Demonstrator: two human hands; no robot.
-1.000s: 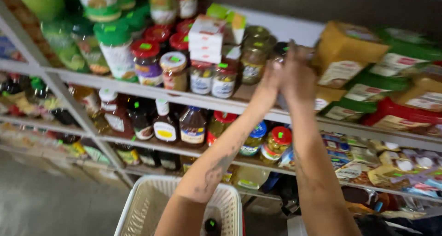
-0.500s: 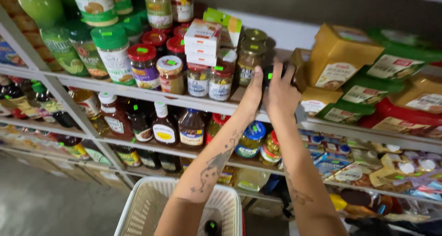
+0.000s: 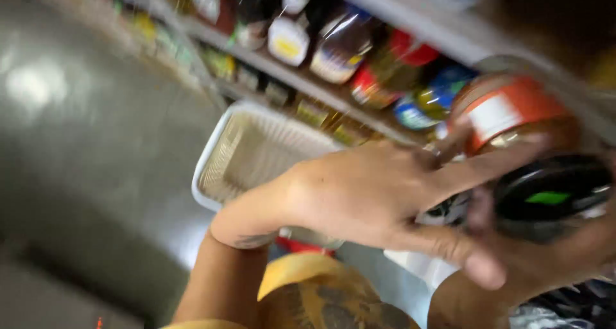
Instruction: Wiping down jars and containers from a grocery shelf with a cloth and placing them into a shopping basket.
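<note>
Blurred view: left hand (image 3: 359, 194) and right hand (image 3: 545, 265) gripping black-lidded jar (image 3: 552, 197); white basket (image 3: 256, 152) below; stocked shelves (image 3: 359, 46) behind.

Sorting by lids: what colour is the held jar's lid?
Black, with a green mark, on the glass jar with orange label; head view.

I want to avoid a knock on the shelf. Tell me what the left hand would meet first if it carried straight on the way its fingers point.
The left hand points right, and its fingers already lie against the jar with the orange label and the dark-lidded jar. Those come first, though blur leaves depth unclear.
</note>
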